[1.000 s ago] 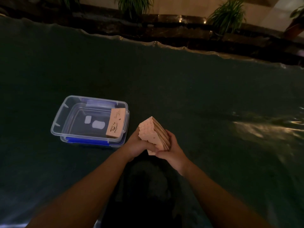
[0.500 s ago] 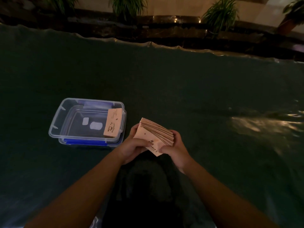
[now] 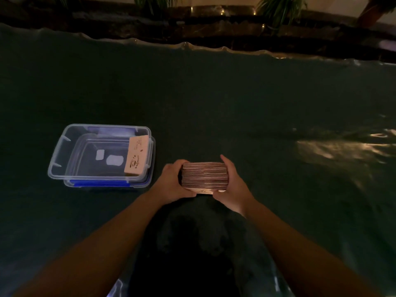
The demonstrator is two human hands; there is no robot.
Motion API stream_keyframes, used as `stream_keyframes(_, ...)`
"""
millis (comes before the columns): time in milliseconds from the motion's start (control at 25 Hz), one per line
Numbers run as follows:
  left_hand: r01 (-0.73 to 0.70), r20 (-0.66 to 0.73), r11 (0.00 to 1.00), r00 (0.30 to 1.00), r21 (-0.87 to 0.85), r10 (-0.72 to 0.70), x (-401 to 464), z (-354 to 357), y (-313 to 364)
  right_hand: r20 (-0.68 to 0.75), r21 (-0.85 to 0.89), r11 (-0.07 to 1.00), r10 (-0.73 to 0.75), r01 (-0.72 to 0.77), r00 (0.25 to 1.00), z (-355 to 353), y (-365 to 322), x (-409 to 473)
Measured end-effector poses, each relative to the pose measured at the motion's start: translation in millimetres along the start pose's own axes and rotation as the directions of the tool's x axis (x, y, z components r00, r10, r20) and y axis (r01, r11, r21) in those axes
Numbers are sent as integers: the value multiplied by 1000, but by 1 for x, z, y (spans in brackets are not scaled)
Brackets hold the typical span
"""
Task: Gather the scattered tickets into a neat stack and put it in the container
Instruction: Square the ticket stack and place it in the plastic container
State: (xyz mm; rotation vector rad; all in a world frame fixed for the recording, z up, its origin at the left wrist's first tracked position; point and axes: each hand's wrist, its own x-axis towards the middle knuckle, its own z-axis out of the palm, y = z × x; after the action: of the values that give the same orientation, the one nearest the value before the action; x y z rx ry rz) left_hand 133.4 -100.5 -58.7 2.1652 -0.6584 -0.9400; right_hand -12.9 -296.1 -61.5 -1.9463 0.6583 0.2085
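Observation:
A thick stack of pinkish paper tickets [image 3: 204, 175] stands on its long edge on the dark green table cover, its squared-up edges facing me. My left hand [image 3: 171, 182] presses its left end and my right hand [image 3: 232, 185] its right end. To the left sits a clear plastic container [image 3: 62, 155] with blue clips. Inside it, a smaller bundle of tickets [image 3: 137, 155] leans against the right wall.
The dark green cover [image 3: 235, 99] spreads wide all around, with a shiny wrinkled patch [image 3: 334, 148] at the right. A dark ledge with potted plants [image 3: 278, 9] runs beyond the table's far edge. Two white labels [image 3: 111, 158] show through the container's bottom.
The stack, held tilted and fanned above the table before, now stands squared on its edge on the table. Both hands have shifted to its two ends.

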Motion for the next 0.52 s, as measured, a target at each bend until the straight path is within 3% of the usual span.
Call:
stream_keyframes(200,31,-35,997,999,69,-29,4,13,-4,10,-114,993,-11,12,1000,7,6,-2)
stream_keyframes(360,-11,2,970,1000,242,10,5,20,-5,65,-286,957,-22,39,998,12,12,0)
stream_keyframes(520,2,-21,966,1000,259,4,9,24,-2,61,-399,915,-45,65,997,15,14,5)
